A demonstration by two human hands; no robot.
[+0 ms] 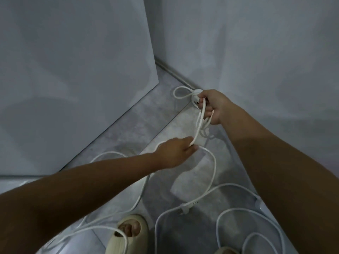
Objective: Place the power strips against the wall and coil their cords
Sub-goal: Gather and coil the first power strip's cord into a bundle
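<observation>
Power strips hidden — cord tangled.

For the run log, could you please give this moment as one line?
right hand: grips cord loops | left hand: pinches cord | plug: on floor

Surfaces: mostly smooth, matt, pale.
White cord looks like smooth plastic sheathing with a slight sheen, same on the moulded plug. Floor is grey, mottled, concrete- or stone-look tile with a soft gloss; faint reflections show. Wall is matt, painted or plastered, slightly blotchy. Panel on the left is smooth, flat, semi-matt. Slipper looks like matt beige foam or rubber, ribbed at the side.
</observation>
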